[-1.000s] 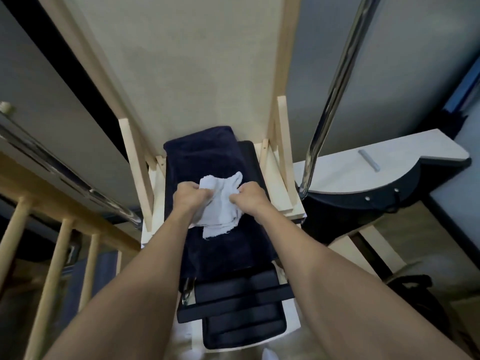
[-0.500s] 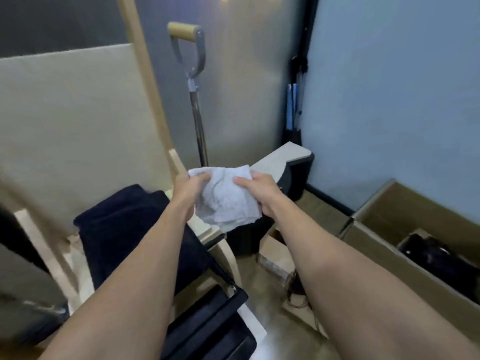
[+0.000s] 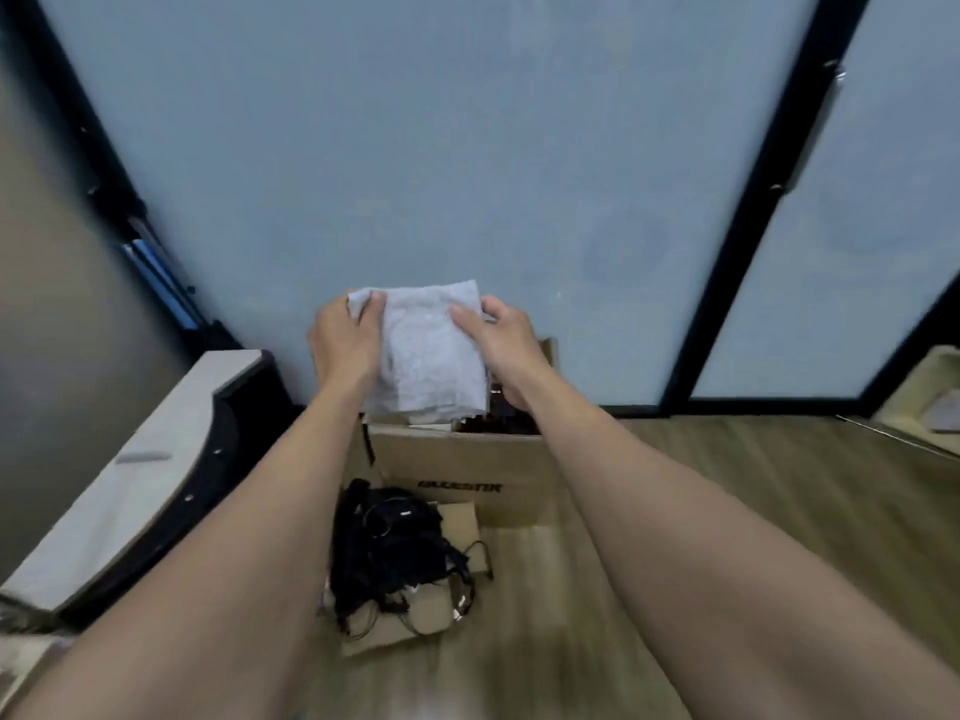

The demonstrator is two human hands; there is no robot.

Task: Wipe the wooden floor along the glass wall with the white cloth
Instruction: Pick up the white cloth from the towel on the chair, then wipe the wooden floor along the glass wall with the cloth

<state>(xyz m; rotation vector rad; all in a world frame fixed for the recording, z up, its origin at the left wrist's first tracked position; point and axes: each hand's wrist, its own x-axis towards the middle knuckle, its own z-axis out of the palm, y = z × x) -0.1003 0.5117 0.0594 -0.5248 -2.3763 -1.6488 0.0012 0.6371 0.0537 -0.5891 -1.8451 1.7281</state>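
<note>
White cloth [image 3: 431, 350] hanging mid-frame before glass wall [image 3: 415, 148], left hand [image 3: 345, 337] and right hand [image 3: 501, 337] pinching upper corners. Wooden floor [image 3: 831, 459] lying well below; bare strip running toward right of frame, cardboard box [image 3: 467, 465] sitting directly beneath cloth. Right hand nearer.

1. This looks like an office or studio corner: a frosted glass wall [image 3: 415, 148] in black frames [image 3: 748, 226] stands just beyond the left hand [image 3: 345, 337] and right hand [image 3: 501, 335].
2. A wooden floor [image 3: 727, 485] spreads below and right of the right hand.
3. An open cardboard box [image 3: 457, 465] and tangled black cables [image 3: 389, 543] sit beneath both hands.
4. A curved white-topped panel [image 3: 135, 470] lies left of the left hand.
</note>
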